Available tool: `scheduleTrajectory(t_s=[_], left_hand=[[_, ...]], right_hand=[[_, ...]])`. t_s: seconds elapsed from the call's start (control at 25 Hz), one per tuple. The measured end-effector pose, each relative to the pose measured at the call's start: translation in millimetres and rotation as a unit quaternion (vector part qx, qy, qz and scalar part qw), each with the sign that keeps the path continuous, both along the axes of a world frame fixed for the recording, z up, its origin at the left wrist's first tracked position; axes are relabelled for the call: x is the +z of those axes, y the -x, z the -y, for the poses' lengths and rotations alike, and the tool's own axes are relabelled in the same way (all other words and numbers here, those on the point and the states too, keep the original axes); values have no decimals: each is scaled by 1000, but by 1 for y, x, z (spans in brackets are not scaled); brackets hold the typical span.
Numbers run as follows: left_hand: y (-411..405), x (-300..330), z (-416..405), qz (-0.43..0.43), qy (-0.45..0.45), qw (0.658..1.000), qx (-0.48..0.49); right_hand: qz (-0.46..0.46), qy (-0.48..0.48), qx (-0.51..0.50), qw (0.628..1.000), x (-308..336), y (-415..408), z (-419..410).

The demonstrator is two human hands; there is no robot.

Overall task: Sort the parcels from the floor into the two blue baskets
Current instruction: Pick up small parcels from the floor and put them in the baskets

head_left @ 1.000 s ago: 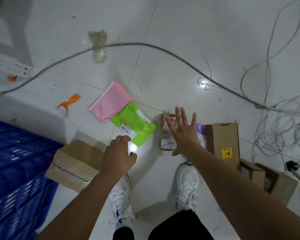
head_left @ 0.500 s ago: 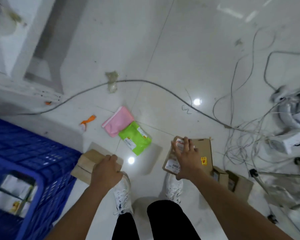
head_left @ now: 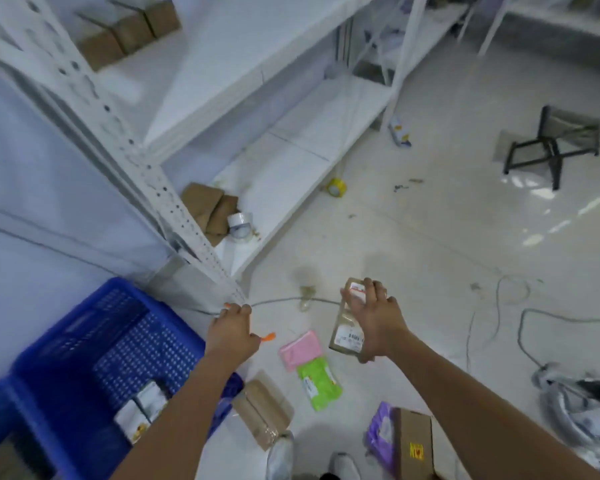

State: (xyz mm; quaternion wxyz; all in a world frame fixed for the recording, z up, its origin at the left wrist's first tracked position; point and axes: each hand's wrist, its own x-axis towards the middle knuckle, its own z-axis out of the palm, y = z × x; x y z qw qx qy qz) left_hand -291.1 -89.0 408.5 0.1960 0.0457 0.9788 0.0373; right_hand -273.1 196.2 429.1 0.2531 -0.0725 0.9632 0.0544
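Note:
My right hand (head_left: 378, 323) grips a small brown cardboard parcel (head_left: 349, 327) with white labels, held up in the air over the floor. My left hand (head_left: 232, 332) hangs with its fingers curled and holds nothing, just right of the blue basket (head_left: 94, 344). That basket has a few white-labelled parcels (head_left: 142, 408) in it. A second blue basket (head_left: 0, 410) shows at the bottom left. On the floor lie a pink mailer (head_left: 300, 349), a green mailer (head_left: 317, 384), a brown box (head_left: 262, 412), a purple bag (head_left: 380, 436) and a tall brown box (head_left: 414, 446).
White metal shelving (head_left: 187, 216) rises at the left with tape rolls and cardboard on its bottom shelf. Grey cables (head_left: 499, 320) run across the floor. A black stool (head_left: 555, 143) stands far right. An orange scrap (head_left: 267, 337) lies near my left hand. My shoes show at the bottom.
My right hand closed on the small brown parcel and lifted it off the floor. I stood up, so the view rose and swung toward the shelving. My left hand came up beside the basket.

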Motion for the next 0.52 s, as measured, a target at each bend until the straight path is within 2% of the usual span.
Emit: scheduleTrajectory(t_s=[0.28,0.4,0.52], left_hand=[[-105,172,153,-65,2,982,175],[-162,215,224,-78,24,971,222],[-240,243,308,-88,19,957,274]], right_hand=[[-53,-17,181,982,174,-17,139],[-73,-18,231,970,217,-29,218],[-99,8,282,954,235,-77,316]])
